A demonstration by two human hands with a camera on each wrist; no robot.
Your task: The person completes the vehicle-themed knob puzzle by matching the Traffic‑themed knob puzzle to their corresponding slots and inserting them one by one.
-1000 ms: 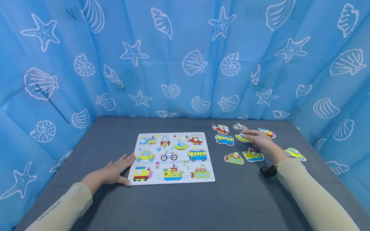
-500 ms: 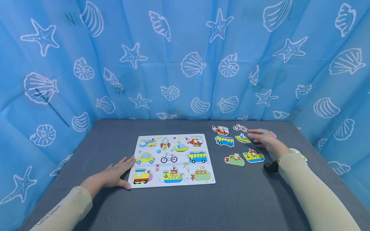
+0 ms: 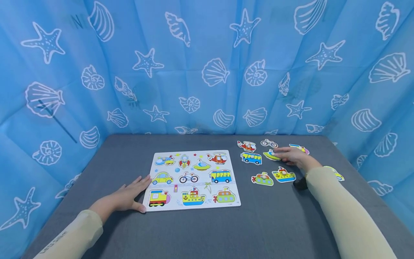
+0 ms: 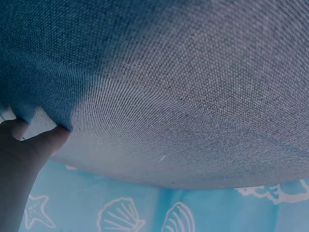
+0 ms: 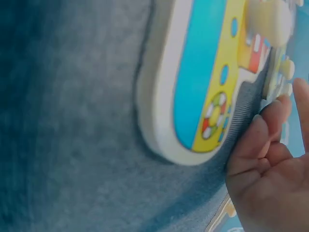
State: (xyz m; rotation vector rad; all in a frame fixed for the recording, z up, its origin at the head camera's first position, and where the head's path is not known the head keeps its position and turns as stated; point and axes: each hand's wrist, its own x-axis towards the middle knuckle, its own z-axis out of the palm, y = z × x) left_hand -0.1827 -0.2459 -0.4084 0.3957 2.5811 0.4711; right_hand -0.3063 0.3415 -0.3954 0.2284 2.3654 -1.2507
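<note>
My left hand (image 3: 129, 194) lies with fingers spread along the left edge of a white wooden puzzle board (image 3: 192, 208) printed with vehicles. In the left wrist view, the left thumb and a finger (image 4: 53, 137) show at the far left. At the right, my right hand (image 3: 294, 157) has its thumb and fingertips at the knob of a flying saucer puzzle piece (image 3: 269, 155), which lies flat on the grey cloth. Close before the right wrist camera lies a ship piece (image 5: 203, 82), with the right hand's fingers (image 5: 253, 137) beyond it.
Around the right hand lie a helicopter (image 3: 247, 145), bicycle (image 3: 268, 143), bus (image 3: 251, 158), submarine (image 3: 262, 179), train (image 3: 297, 146) and car piece (image 3: 336, 173). The plane (image 3: 165, 160) and rocket (image 3: 184, 161) sit in the board. A blue curtain (image 3: 207, 72) hangs behind the table.
The right hand drew back a little from the flying saucer piece, then came in to its knob again. The left hand stays at the board; the head view tilted slightly.
</note>
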